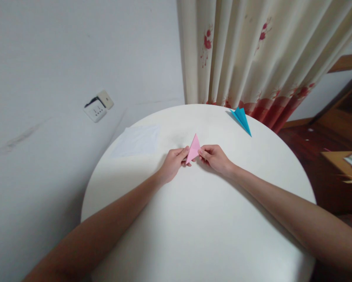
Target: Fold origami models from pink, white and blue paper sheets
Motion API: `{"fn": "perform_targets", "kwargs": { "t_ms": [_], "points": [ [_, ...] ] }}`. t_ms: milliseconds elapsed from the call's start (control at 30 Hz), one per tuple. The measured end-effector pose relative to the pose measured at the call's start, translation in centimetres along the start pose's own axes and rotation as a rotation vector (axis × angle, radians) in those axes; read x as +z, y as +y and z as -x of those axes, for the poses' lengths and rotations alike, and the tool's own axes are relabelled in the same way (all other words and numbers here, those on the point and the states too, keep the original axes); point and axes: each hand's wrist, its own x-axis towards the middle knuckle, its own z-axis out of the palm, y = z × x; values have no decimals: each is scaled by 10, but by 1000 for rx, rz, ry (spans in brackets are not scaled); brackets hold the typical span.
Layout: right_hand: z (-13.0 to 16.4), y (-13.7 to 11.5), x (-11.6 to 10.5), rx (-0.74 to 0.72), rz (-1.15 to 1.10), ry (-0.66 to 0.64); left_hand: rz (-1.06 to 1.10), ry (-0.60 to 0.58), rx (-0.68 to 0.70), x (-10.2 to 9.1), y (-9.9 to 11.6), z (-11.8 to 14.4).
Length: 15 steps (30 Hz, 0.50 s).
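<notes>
A small piece of pink paper point(194, 149), folded into a triangle, is held between both hands just above the middle of the table. Its point faces away from me. My left hand point(175, 162) pinches its left edge, the thumb on top and the fingers partly hidden beneath. On the other side, my right hand point(213, 157) grips the right edge between thumb and fingertips. Farther back on the right lies a blue paper plane point(242, 120), its nose turned toward me.
The round white table point(199, 227) stands against the wall. Thin white sheets point(136, 140) lie at its left edge. A flowered curtain point(240, 51) hangs behind it. A socket plate point(95, 110) is on the left wall. At far right stands a wooden surface point(337, 162) with papers.
</notes>
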Motion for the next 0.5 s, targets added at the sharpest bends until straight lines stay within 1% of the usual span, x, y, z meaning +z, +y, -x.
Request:
{"fn": "perform_targets", "kwargs": {
  "t_ms": [200, 400, 500],
  "points": [
    [1, -2, 1, 26, 11, 15, -1, 8, 21, -1, -4, -2],
    [1, -3, 1, 30, 19, 36, -160, 83, 81, -1, -1, 0],
    [1, -2, 1, 30, 24, 35, -207, 88, 98, 2, 3, 3]
  ]
}}
